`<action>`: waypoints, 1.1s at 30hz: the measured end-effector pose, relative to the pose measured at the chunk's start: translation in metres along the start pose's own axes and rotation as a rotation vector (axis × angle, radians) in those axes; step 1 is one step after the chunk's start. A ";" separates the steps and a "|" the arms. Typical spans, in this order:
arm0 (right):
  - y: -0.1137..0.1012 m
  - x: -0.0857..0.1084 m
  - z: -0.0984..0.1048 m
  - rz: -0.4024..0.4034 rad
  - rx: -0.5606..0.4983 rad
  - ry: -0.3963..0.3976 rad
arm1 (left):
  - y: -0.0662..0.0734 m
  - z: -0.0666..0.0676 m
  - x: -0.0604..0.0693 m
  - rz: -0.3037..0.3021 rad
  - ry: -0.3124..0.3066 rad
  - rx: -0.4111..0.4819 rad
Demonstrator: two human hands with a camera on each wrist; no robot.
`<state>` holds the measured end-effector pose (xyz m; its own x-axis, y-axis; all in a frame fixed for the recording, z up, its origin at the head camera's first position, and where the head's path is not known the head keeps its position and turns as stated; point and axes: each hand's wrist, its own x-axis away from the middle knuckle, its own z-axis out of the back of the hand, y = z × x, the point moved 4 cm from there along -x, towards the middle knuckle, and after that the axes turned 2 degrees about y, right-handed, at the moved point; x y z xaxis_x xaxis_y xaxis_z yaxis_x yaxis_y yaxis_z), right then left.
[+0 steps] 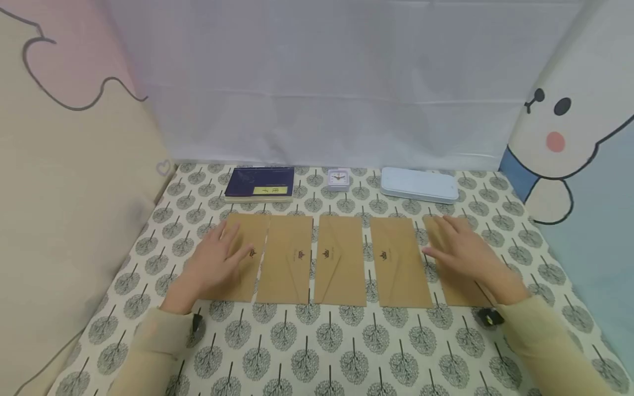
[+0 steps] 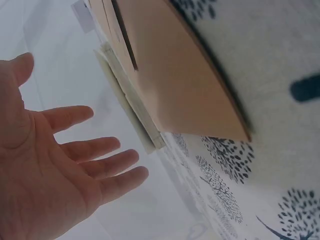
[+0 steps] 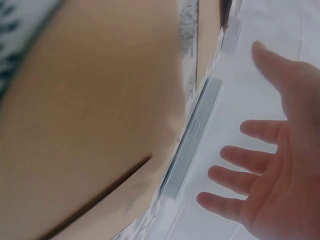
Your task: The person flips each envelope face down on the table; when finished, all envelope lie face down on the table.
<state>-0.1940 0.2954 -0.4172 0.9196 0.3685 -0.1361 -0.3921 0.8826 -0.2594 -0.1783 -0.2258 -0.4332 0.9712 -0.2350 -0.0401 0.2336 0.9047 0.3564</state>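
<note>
Several brown kraft-paper envelopes lie in a row across the table. My left hand (image 1: 210,265) hovers over the leftmost envelope (image 1: 250,283), covering part of it. In the left wrist view the left palm (image 2: 50,175) is empty, fingers spread and apart from the paper. Over at the other end, my right hand (image 1: 468,254) hangs above the rightmost envelope (image 1: 463,291) with its fingers extended. The right wrist view shows this palm (image 3: 287,185) holding nothing. Between the hands lie a second envelope (image 1: 284,275), a middle one (image 1: 346,280) and a fourth (image 1: 403,283).
Behind the envelopes stand a dark blue book (image 1: 260,180) at left, a small white clock (image 1: 339,179) and a pale blue case (image 1: 418,184) at right. A tree-patterned cloth (image 1: 329,352) covers the table. White fabric (image 1: 327,110) hangs at the back.
</note>
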 end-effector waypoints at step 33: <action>-0.118 -0.094 -0.041 0.209 0.068 -0.176 | -0.032 0.002 0.007 0.185 -0.020 0.079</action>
<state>-0.2351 0.1450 -0.4126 0.8115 0.5842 -0.0102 -0.5765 0.7977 -0.1772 -0.1789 -0.2567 -0.4434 0.9959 -0.0746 0.0508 0.0457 0.9026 0.4280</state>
